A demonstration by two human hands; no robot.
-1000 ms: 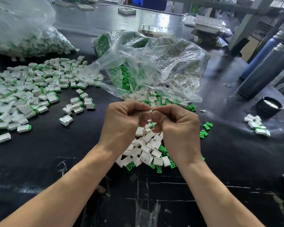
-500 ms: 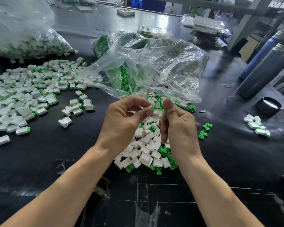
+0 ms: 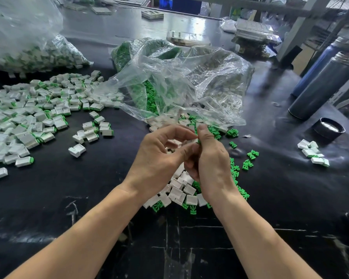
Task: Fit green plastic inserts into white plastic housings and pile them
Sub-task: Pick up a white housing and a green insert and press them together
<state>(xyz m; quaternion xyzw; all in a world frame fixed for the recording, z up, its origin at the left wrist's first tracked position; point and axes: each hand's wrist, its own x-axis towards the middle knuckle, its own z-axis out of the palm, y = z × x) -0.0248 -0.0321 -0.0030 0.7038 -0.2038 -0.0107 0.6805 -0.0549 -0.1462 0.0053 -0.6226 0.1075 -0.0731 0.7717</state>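
Note:
My left hand and my right hand meet over the middle of the black table. Between their fingertips they pinch a white housing, with a bit of green insert showing at my right thumb. Below the hands lies a heap of loose white housings mixed with green inserts. A wide pile of fitted white-and-green pieces spreads over the left of the table.
A crumpled clear bag holding green and white parts lies just beyond the hands. Another full bag sits at far left. Two dark flasks and a black lid stand right, near a small group of pieces.
The hands drew apart half a second ago, then closed together again. Now the fingertips hold a white housing between them, slightly higher than before.

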